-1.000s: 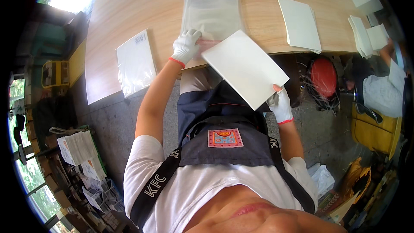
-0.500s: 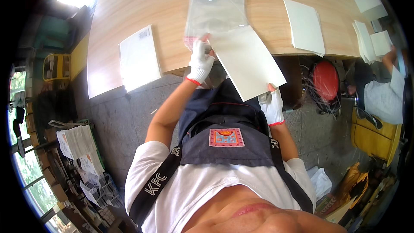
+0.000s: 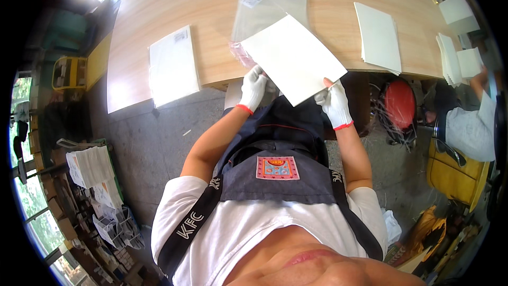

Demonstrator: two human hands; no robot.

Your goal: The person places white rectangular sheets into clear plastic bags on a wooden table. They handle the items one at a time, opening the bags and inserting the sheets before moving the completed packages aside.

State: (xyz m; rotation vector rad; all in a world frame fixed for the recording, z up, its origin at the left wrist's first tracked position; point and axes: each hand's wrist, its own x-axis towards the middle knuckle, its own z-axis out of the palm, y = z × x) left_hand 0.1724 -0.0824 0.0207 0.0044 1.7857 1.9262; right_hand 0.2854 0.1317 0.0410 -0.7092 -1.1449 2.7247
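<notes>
In my right hand (image 3: pixel 334 105), white-gloved with a red cuff, a white sheet-like board (image 3: pixel 296 58) is pinched at its near right corner, the bare thumb on top. It lies tilted over a stack of clear plastic bags (image 3: pixel 275 2) bearing small white labels. My left hand (image 3: pixel 254 89), in a matching glove, is closed at the table edge, on the pinkish edge of a clear plastic bag (image 3: pixel 242 54). Its fingertips are partly hidden, and the board covers much of the bags.
A bagged white pack (image 3: pixel 173 66) lies on the wooden table (image 3: pixel 211 10) to the left. White sheets (image 3: pixel 379 37) are stacked to the right. Beyond them sit white boxes (image 3: pixel 459 13) and another person's arm (image 3: pixel 478 86). A red seat (image 3: pixel 399 104) stands under the table edge.
The white board has turned and shifted left and up, its far corner now over the bags. My left hand has moved down and right, pulling closer to me.
</notes>
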